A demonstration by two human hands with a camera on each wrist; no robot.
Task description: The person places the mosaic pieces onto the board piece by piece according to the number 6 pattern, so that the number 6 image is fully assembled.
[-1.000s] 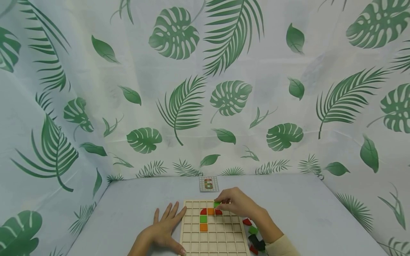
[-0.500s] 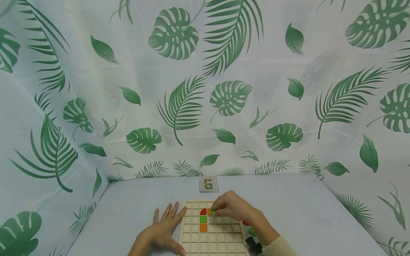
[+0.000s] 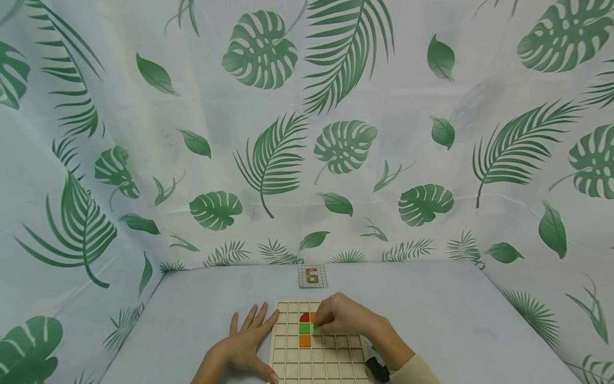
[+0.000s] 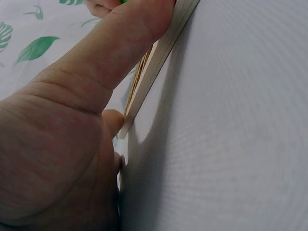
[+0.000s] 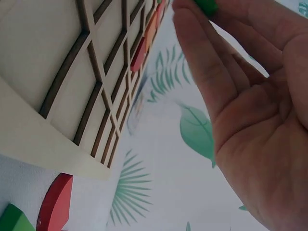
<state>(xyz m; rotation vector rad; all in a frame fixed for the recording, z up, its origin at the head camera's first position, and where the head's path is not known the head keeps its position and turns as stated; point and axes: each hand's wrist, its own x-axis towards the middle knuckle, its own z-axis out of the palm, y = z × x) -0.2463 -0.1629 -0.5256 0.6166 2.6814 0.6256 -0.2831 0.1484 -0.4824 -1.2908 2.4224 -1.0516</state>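
Observation:
My right hand [image 3: 346, 318] pinches a small green block [image 3: 315, 328] between thumb and fingers, close over the wooden grid board [image 3: 331, 356]. In the right wrist view, the same green block [image 5: 207, 6] shows only partly at the fingertips. Left of it on the board lie a red rounded piece [image 3: 304, 318], a green square [image 3: 304, 328] and an orange square [image 3: 305, 341]. Another orange square [image 3: 313, 317] is partly covered by the right hand. My left hand [image 3: 245, 344] lies with fingers spread at the board's left side, thumb [image 4: 139, 24] on its edge.
A card [image 3: 312, 276] with a coloured grid figure lies behind the board. Right of the board are loose pieces, among them a red one [image 5: 57, 202] and a green one [image 5: 15, 219]. A black device [image 3: 378, 369] sits at the right wrist. Leaf-printed cloth [image 3: 307, 160] stands behind.
My right hand has moved left and toward the near side with the green block, from above the top row to beside the green square. The left hand has stayed in place.

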